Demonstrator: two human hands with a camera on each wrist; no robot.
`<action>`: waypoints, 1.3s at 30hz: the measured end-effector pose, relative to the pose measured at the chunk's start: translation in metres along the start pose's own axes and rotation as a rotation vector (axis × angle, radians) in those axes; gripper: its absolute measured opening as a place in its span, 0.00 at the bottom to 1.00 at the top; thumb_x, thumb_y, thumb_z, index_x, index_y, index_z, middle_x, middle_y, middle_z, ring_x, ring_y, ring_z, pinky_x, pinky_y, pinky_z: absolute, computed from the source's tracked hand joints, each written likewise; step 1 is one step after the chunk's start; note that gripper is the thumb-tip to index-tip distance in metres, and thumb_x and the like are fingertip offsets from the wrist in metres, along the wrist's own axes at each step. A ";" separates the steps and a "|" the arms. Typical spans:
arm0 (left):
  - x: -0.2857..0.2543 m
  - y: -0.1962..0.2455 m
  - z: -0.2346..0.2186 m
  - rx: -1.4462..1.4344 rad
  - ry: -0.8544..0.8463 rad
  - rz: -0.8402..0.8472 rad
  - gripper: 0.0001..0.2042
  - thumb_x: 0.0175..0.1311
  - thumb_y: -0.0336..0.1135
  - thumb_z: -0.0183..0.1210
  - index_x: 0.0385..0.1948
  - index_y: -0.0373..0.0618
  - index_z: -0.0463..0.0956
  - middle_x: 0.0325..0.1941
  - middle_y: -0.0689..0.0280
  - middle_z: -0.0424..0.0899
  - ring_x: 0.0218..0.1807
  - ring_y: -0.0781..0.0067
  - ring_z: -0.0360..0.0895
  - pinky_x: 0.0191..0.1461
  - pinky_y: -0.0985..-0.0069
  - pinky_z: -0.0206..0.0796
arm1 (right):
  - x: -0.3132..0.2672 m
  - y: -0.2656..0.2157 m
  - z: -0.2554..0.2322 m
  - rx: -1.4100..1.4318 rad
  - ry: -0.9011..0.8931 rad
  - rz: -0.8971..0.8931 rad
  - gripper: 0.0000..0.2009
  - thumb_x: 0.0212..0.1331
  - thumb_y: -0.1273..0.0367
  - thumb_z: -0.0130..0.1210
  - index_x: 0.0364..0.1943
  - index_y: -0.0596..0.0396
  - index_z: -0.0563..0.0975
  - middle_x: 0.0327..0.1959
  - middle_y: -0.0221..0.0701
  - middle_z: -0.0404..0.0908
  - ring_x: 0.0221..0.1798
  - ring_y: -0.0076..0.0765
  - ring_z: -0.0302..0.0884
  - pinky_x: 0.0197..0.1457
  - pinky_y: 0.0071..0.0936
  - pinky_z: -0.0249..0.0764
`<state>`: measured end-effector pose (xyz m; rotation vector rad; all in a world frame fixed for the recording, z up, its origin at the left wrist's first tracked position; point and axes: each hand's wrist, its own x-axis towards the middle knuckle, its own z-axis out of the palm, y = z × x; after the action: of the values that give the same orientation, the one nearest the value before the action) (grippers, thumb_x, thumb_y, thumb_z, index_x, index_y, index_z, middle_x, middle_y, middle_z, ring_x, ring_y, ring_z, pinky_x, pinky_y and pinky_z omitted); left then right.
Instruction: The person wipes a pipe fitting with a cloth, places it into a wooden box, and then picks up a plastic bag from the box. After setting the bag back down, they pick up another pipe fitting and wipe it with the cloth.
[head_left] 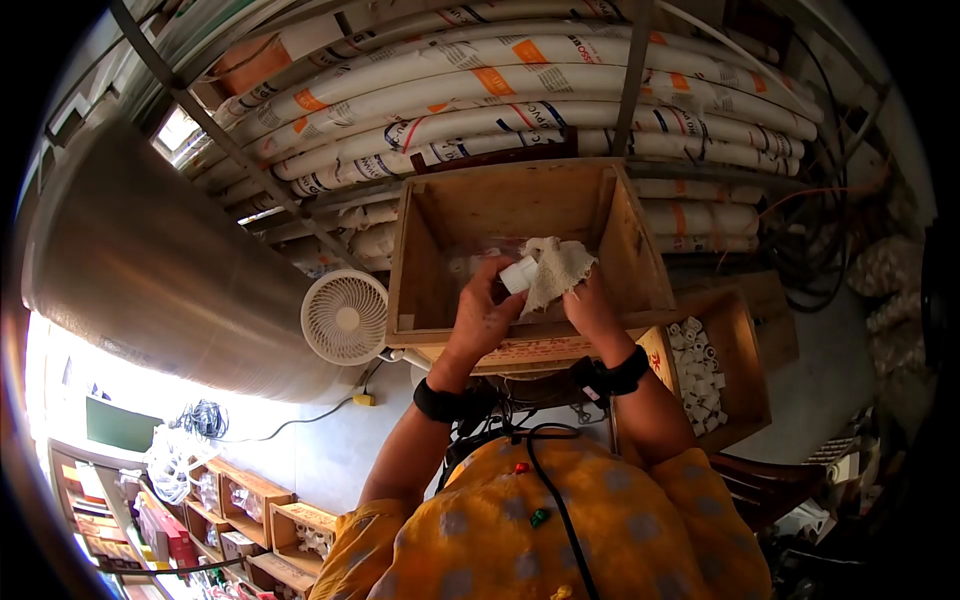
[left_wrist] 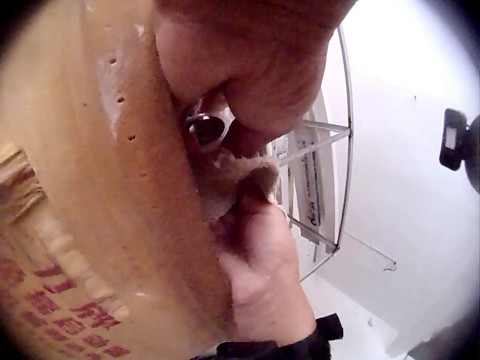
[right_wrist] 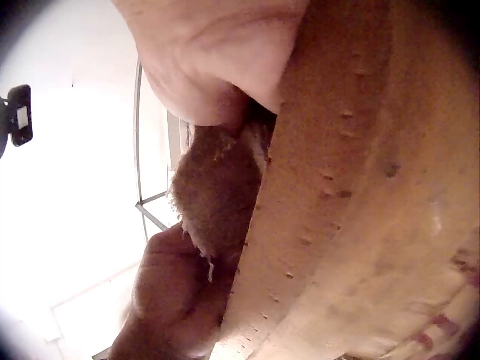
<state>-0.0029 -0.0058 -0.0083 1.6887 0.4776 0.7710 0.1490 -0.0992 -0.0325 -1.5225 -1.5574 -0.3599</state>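
Grips a white plastic pipe fitting (head_left: 518, 275) in the curled fingers of the left hand (head_left: 484, 308) and pinches a frayed, pale cloth (head_left: 556, 272) against it with the right hand (head_left: 593, 308), both at the near side of an open wooden box (head_left: 510, 205). Has a round white fan (head_left: 345, 318) just beside the box on the left, a crate (head_left: 747, 372) of small white fittings (head_left: 698, 370) at lower right, and stacked PVC pipes (head_left: 450, 82) beyond.
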 end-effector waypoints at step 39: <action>0.001 0.009 0.000 -0.079 -0.039 -0.089 0.21 0.52 0.22 0.61 0.49 0.39 0.67 0.37 0.63 0.78 0.39 0.79 0.74 0.42 0.81 0.69 | 0.012 -0.018 -0.004 0.815 -0.010 0.691 0.15 0.52 0.77 0.53 0.46 0.60 0.74 0.44 0.35 0.76 0.45 0.33 0.73 0.51 0.27 0.66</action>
<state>-0.0032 -0.0075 0.0005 1.5956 0.4853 0.6825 0.1364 -0.0976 -0.0148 -1.2685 -0.8966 0.6098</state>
